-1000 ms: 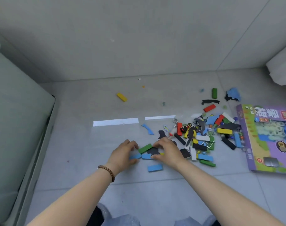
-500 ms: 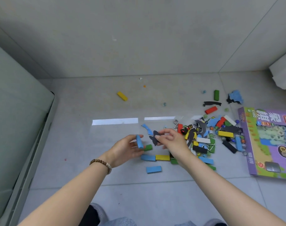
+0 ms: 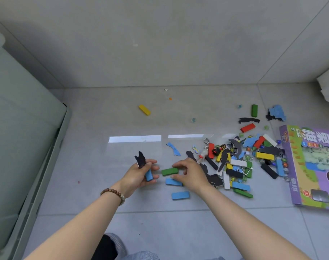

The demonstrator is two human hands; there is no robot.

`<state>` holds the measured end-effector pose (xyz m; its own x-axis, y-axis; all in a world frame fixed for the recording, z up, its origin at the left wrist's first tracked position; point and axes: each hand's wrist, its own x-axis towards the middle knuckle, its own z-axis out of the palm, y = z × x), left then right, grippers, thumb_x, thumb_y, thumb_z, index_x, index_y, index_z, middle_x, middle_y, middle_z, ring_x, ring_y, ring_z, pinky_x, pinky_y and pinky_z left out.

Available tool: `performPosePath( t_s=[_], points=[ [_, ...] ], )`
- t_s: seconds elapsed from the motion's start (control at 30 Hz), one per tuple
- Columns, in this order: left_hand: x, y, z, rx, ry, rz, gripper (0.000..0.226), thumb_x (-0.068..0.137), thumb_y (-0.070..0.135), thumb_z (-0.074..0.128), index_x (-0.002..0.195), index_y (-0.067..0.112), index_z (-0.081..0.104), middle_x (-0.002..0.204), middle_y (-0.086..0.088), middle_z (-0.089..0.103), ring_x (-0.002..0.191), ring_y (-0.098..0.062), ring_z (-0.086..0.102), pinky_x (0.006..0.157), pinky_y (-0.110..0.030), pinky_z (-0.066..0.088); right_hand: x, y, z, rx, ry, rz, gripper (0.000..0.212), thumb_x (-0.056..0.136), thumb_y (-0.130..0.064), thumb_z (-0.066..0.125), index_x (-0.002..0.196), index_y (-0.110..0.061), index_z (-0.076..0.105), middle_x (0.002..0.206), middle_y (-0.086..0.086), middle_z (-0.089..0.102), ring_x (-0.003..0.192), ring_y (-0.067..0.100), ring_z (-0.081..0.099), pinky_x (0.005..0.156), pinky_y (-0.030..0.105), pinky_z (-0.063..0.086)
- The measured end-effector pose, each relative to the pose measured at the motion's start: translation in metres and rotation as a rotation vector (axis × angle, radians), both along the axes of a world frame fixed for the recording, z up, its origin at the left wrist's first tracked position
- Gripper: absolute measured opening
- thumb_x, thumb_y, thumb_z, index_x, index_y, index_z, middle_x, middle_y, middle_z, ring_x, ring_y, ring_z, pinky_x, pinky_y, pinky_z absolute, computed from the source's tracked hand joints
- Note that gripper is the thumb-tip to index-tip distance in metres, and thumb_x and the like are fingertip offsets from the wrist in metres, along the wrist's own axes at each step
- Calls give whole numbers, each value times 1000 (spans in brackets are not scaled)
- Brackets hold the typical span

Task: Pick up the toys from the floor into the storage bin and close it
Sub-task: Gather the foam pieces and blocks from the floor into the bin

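Left hand [image 3: 139,175] curls round a small blue rectangular block [image 3: 149,175] and a flat black cut-out shape [image 3: 141,161], seemingly stockpiling pieces to save trips, while the right hand [image 3: 191,174] pinches a green rectangular block [image 3: 170,171] by its end. Most of the scattered coloured toy pieces [image 3: 235,166] lie on the floor to the right, and the pale grey-green plastic container [image 3: 28,147] at far left is probably the storage bin.
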<state>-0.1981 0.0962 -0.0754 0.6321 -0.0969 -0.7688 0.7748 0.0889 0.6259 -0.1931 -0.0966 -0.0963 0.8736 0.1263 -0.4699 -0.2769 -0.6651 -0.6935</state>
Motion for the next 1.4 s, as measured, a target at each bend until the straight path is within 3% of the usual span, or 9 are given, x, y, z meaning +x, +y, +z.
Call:
performPosePath(
  t_s=[0.1, 0.3, 0.43, 0.57, 0.7, 0.87, 0.93, 1.1, 1.4],
  points=[
    [-2, 3, 1, -3, 2, -18, 25, 102, 19, 37, 114, 20, 59, 106, -4, 65, 80, -18, 67, 68, -27, 59, -3, 1, 0, -104, -54, 43, 19, 77, -27, 75, 94, -23, 68, 92, -12, 48, 77, 5, 44, 76, 27, 45],
    [1, 3, 7, -9, 31, 3, 25, 99, 15, 45, 122, 15, 54, 101, -5, 68, 82, -20, 67, 69, -29, 59, -3, -1, -3, -112, -114, -29, 16, 81, -25, 72, 94, -18, 67, 88, -8, 52, 73, 8, 48, 69, 22, 43],
    [3, 6, 6, -131, 111, 171, 35, 100, 32, 41, 120, 7, 55, 107, -9, 67, 89, -26, 67, 81, -37, 56, -3, 1, -1, -92, -116, -123, 14, 81, -25, 72, 93, -18, 68, 84, -1, 62, 70, 10, 55, 66, 19, 48],
    [3, 6, 4, -231, 168, 234, 54, 96, 52, 36, 119, 7, 55, 117, -13, 65, 102, -30, 65, 90, -42, 52, 4, 24, 19, 280, -83, -338, 9, 78, -17, 75, 84, -15, 68, 74, -4, 64, 64, 6, 53, 61, 8, 44],
    [9, 3, 9, -373, 161, 278, 52, 95, 53, 39, 117, 8, 54, 118, -13, 64, 109, -28, 63, 90, -39, 53, 5, 52, 33, 430, -40, -202, 10, 77, -19, 76, 81, -16, 67, 78, -11, 65, 65, 4, 52, 66, 11, 45],
    [11, 24, 10, 137, -23, 178, 24, 91, 33, 59, 81, 12, 53, 68, -5, 49, 55, -14, 47, 46, -18, 44, 11, 39, 23, 367, -63, -337, 10, 80, -20, 72, 78, -20, 63, 80, -8, 63, 67, 11, 51, 61, 8, 41],
    [10, 42, 2, 354, -112, 131, 27, 83, 34, 69, 79, 12, 53, 68, -4, 53, 56, -12, 47, 49, -17, 37, 7, 36, 19, 362, -38, -327, 9, 81, -18, 72, 78, -19, 63, 79, -7, 62, 64, 11, 49, 60, 7, 41],
    [9, 67, -10, 601, -180, 55, 43, 71, 31, 81, 103, 13, 60, 105, 3, 56, 100, -16, 52, 79, -22, 39, 1, 36, 9, 377, 21, -358, 7, 82, -19, 71, 80, -17, 65, 79, -1, 63, 67, 14, 53, 69, 18, 46],
    [12, 58, -24, 642, -215, -101, 32, 64, 30, 85, 81, 24, 58, 78, 8, 58, 72, -15, 53, 67, -26, 45, -1, 22, 1, 341, 19, -321, 11, 78, -13, 74, 84, -16, 65, 78, -1, 62, 67, 9, 51, 64, 9, 44]
  ],
)
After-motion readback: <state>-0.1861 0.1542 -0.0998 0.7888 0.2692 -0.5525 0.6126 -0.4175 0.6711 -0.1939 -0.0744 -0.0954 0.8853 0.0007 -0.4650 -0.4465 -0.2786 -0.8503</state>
